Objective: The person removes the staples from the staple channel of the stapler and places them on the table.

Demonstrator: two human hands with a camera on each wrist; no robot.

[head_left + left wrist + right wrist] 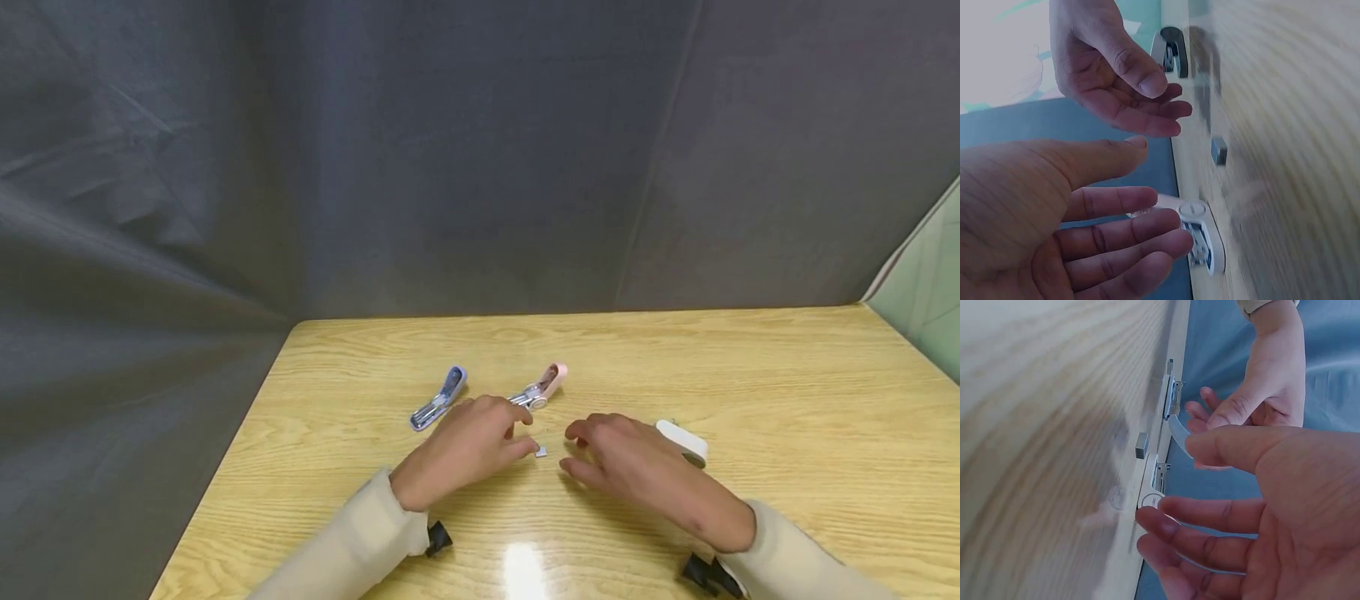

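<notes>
Head view: one opened blue stapler (pixel 433 407) lies beside the left hand (pixel 472 439), which is relaxed and empty; one opened pink stapler (pixel 553 380) lies beyond its fingertips; one small grey block (pixel 541 452) lies between both hands, near the left thumb; the right hand (pixel 626 458) hangs loosely unfolded, one white stapler (pixel 682 438) beside it.

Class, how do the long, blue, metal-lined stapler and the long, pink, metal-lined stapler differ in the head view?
The blue stapler has a blue shell, the pink stapler a pink one.
The pink stapler shows a round pale disc; the blue stapler shows none.
The left hand partly covers the pink stapler; the blue stapler shows almost whole.
Both lie open, silver metal showing.
</notes>
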